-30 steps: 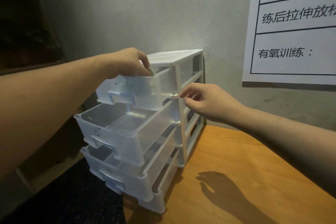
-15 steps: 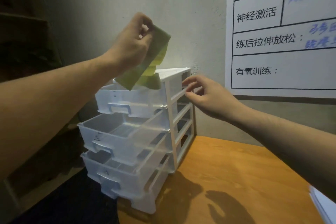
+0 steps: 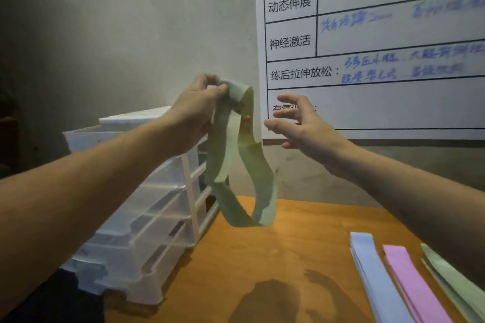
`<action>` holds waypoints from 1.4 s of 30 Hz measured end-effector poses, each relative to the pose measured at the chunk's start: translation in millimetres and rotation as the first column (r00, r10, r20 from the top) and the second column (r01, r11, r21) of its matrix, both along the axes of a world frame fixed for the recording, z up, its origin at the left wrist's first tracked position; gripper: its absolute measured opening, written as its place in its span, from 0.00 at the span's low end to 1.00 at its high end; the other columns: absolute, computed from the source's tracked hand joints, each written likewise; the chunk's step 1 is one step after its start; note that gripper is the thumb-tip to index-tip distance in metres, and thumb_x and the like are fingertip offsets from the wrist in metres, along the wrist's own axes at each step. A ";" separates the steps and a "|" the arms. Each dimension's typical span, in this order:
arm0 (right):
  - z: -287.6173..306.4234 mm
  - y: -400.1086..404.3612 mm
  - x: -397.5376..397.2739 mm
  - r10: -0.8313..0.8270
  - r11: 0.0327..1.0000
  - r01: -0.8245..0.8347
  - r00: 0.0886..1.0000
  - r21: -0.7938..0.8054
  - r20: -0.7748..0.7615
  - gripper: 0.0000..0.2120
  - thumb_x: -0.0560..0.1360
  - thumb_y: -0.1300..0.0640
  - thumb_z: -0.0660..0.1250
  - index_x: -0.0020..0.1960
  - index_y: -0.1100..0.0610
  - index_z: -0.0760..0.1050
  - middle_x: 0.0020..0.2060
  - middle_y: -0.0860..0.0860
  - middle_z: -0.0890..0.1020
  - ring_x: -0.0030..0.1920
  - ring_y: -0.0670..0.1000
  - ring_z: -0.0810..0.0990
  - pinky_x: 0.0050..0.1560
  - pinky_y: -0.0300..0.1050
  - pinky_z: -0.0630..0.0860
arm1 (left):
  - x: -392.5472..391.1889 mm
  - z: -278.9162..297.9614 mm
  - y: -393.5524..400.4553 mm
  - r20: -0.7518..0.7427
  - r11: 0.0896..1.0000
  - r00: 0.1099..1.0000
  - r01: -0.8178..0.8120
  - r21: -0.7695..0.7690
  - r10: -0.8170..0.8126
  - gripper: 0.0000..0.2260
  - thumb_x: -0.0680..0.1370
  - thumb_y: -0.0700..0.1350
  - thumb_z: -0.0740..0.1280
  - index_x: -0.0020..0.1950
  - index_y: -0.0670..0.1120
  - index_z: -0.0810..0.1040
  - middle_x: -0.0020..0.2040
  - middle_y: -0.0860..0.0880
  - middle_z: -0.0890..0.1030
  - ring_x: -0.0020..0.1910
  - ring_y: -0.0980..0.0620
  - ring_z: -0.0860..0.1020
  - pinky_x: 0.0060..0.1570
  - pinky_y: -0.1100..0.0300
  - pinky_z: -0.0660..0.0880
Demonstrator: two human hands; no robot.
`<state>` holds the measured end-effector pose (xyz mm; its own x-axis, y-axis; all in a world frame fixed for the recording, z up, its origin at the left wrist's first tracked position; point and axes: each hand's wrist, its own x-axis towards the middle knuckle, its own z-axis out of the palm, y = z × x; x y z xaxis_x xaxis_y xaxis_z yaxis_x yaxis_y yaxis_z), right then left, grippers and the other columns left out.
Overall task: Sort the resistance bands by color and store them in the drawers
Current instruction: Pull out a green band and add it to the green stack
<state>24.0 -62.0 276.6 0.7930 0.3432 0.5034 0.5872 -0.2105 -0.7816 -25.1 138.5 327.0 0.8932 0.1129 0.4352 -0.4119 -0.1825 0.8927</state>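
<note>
My left hand (image 3: 196,107) pinches the top of a green resistance band (image 3: 236,165), which hangs in a loose loop above the wooden table (image 3: 262,270). Just right of the band, my right hand (image 3: 301,126) is held up with fingers spread, holding nothing. The clear plastic drawer unit (image 3: 147,217) stands at the left, its drawers pulled out, partly hidden by my left forearm. On the table at the lower right lie flat bands side by side: blue (image 3: 372,275), pink (image 3: 412,283) and green (image 3: 454,286).
A white printed chart (image 3: 380,47) with blue handwriting hangs on the grey wall behind my hands. A dark shelf area fills the far left. Something black (image 3: 52,301) lies below the drawer unit at the lower left corner.
My left hand lifted the green band out of the top drawer and up to the right, where it unfolded into a hanging loop. My right hand left the drawer frame and opened beside the band.
</note>
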 end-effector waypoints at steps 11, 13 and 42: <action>-48.8 -45.4 -4.9 0.162 0.984 -0.140 0.960 0.110 -0.228 0.39 0.73 0.52 0.76 0.76 0.44 0.59 0.59 0.49 0.84 0.61 0.47 0.81 0.59 0.46 0.73 | 8.8 -53.1 -70.7 -0.131 0.936 0.929 0.329 -0.128 -0.345 0.05 0.84 0.42 0.59 0.51 0.51 0.72 0.32 0.51 0.71 0.25 0.55 0.66 0.24 0.65 0.62; -57.6 -50.5 -3.4 0.212 0.975 -0.184 0.942 0.127 -0.259 0.36 0.73 0.54 0.76 0.75 0.46 0.61 0.56 0.49 0.85 0.61 0.49 0.82 0.61 0.49 0.74 | 10.5 -57.4 -74.4 -0.136 0.917 0.909 0.378 -0.129 -0.394 0.06 0.84 0.41 0.58 0.53 0.51 0.72 0.32 0.51 0.69 0.25 0.56 0.63 0.24 0.64 0.58; -92.1 -110.4 6.6 -0.226 0.948 0.237 0.971 -0.212 0.077 0.08 0.80 0.57 0.67 0.57 0.46 0.78 0.40 0.48 0.84 0.37 0.47 0.83 0.33 0.39 0.79 | 9.5 -152.5 -34.9 -0.396 0.943 0.877 0.324 0.069 -0.272 0.12 0.69 0.48 0.71 0.48 0.46 0.73 0.42 0.46 0.75 0.34 0.50 0.74 0.31 0.60 0.69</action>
